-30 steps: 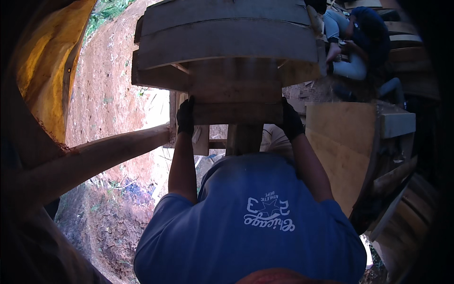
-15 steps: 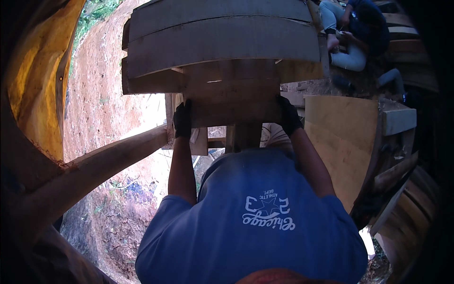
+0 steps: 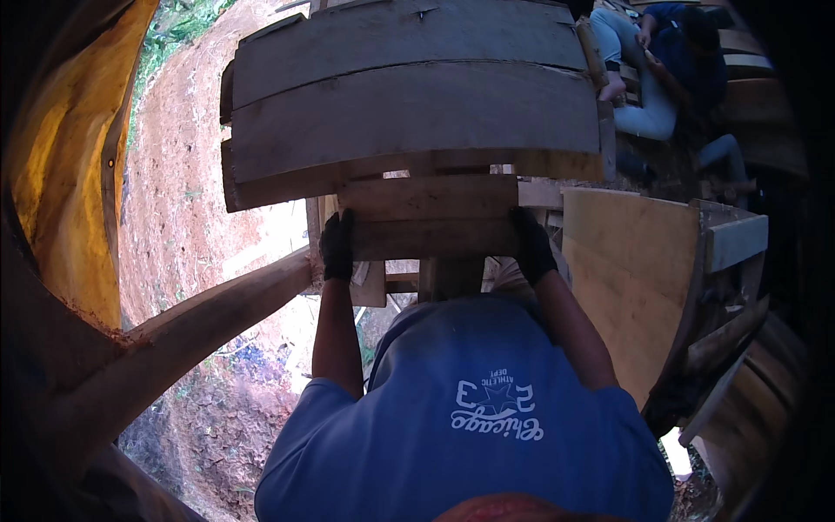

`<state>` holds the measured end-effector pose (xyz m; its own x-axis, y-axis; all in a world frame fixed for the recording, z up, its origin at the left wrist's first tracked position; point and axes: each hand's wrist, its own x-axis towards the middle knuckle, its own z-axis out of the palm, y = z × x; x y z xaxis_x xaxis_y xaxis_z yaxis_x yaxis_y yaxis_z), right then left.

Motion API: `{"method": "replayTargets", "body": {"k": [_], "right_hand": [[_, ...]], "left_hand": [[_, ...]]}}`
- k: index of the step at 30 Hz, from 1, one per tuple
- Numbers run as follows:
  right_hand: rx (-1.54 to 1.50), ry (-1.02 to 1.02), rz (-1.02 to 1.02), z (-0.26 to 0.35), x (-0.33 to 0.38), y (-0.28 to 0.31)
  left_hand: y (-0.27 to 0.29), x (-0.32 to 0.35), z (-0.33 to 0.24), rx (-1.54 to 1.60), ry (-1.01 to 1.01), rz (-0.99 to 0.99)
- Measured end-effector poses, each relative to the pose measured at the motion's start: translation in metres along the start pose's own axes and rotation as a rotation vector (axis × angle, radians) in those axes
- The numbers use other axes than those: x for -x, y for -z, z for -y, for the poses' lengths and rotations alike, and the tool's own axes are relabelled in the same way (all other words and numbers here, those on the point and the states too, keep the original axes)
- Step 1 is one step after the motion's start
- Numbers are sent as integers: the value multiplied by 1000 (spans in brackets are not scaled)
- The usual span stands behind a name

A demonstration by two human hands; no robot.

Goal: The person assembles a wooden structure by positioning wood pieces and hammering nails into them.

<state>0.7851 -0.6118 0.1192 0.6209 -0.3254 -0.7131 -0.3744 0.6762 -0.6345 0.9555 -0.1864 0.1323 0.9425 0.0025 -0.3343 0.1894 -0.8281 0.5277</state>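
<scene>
A wooden panel of two planks point(image 3: 428, 198) lies crosswise in front of my body, gripped by its two ends. My left hand point(image 3: 337, 246), in a dark glove, is closed around the left end. Around the right end, my right hand point(image 3: 532, 244), also dark-gloved, is closed. Fingers of both hands are partly hidden at the panel's edges. Just beyond the panel stands a wooden worktop point(image 3: 417, 113) made of broad boards, its near edge close to the panel's far edge.
A curved wooden sheet point(image 3: 628, 270) stands at my right beside stacked lumber point(image 3: 738, 244). A thick wooden pole point(image 3: 226, 300) slants across the left, near a yellow tarp point(image 3: 74, 174). Another person point(image 3: 665, 74) sits at the far right. Reddish soil point(image 3: 183, 200) lies at the left.
The whole scene sits lower in the picture. The panel's far edge now shows fully, with the worktop's near edge closer to it. Both hands keep their hold.
</scene>
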Motion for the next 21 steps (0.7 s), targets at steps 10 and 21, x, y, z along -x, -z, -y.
{"method": "replayTargets", "body": {"k": [10, 21], "right_hand": [[211, 66, 132, 5, -18, 14], [52, 67, 191, 4, -13, 21]], "left_hand": [[2, 8, -12, 185, 54, 46], [8, 31, -17, -10, -30, -73]]}}
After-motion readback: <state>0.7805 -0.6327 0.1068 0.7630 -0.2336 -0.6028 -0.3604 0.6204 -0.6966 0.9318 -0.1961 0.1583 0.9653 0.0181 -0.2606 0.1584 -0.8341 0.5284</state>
